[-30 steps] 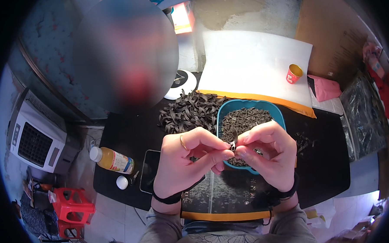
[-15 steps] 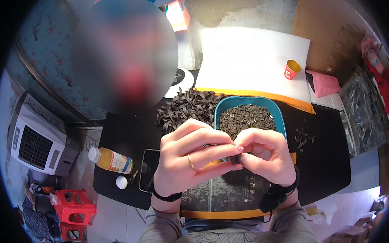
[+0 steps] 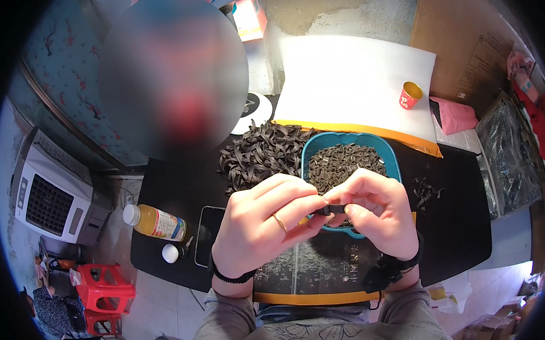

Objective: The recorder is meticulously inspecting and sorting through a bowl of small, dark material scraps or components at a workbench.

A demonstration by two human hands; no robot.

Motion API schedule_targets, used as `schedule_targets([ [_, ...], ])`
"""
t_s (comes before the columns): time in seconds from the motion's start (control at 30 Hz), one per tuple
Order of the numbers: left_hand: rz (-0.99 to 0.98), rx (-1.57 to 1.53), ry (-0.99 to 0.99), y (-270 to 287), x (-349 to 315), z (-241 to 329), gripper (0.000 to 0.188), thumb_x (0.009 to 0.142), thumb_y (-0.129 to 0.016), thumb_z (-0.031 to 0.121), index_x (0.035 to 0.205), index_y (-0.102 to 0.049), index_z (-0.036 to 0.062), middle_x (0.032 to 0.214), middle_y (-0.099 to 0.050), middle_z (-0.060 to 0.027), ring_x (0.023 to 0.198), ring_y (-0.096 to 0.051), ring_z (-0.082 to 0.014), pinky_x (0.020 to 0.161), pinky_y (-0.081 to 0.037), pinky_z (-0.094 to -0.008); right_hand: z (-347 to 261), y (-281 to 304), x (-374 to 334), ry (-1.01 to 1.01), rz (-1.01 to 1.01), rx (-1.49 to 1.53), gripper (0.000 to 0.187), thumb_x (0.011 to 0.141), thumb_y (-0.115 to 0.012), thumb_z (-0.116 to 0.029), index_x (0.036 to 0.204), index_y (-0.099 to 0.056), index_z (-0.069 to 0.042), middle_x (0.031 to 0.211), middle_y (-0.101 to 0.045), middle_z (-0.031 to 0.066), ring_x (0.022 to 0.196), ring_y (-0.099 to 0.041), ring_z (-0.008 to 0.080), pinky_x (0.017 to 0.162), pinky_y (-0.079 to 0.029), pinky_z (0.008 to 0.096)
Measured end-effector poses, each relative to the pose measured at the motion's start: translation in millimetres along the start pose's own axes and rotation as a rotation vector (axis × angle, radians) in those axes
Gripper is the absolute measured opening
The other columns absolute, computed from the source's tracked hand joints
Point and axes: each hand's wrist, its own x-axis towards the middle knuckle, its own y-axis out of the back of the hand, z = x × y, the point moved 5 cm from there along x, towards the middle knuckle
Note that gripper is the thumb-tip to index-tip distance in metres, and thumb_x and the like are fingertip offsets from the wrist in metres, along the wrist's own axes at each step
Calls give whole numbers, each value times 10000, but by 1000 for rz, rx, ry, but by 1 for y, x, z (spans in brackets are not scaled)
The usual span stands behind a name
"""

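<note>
My left hand [image 3: 268, 222] and my right hand [image 3: 381, 211] meet fingertip to fingertip in front of me. Between them they pinch a short black strip [image 3: 333, 210], folded or looped, with its ends partly hidden by the fingers. Just beyond is a teal basin [image 3: 396, 167] full of small dark pieces [image 3: 345, 161]; my hands overlap its near edge. A heap of longer black strips [image 3: 261, 151] lies on the table left of the basin. Beneath my hands a dark mat with an orange edge [image 3: 318, 300] carries pale dust.
On the left of the black table [image 3: 164, 190] are a juice bottle [image 3: 159, 223], its white cap [image 3: 170, 253] and a phone [image 3: 209, 233]. A white padded sheet [image 3: 353, 75] bears a red cup [image 3: 410, 95]. Scattered strip bits [image 3: 427, 192] lie right. A blurred disc covers the upper left.
My hands have drawn slightly apart, and the black strip now shows more, held level between the fingertips. My right thumb has lifted a little. Everything else looks the same.
</note>
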Motion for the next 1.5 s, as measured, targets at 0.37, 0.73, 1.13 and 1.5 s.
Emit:
schedule_targets([
  [0.37,-37,22,-12,2,1,-1,250,618,-755,75,834,-633,39,782,-603,-49,694,-615,-205,550,-519,-278,-6,2,-2,0,-13,-56,81,780,-470,36,858,-490,34,852,-613,67,697,-495,23,606,-421,184],
  [0.73,111,34,-83,12,3,2,312,547,-784,62,836,-668,36,798,-639,-65,725,-628,-214,605,-524,-288,-6,1,10,-84,-173,138,153,897,-541,-64,1020,-548,27,1033,-582,103,893,-595,118,640,-514,222],
  [1.13,189,98,-116,1,5,-1,328,531,-810,95,826,-673,53,774,-622,-36,708,-613,-196,599,-511,-285,1,-3,11,211,7,-154,100,876,-587,-58,917,-605,31,843,-577,49,685,-557,64,573,-437,187],
  [1.5,154,45,-39,1,7,-2,328,539,-812,110,835,-680,57,772,-628,-42,691,-614,-187,598,-499,-286,-2,-3,13,257,15,-82,74,845,-622,-25,852,-576,31,832,-547,49,732,-556,71,642,-454,203],
])
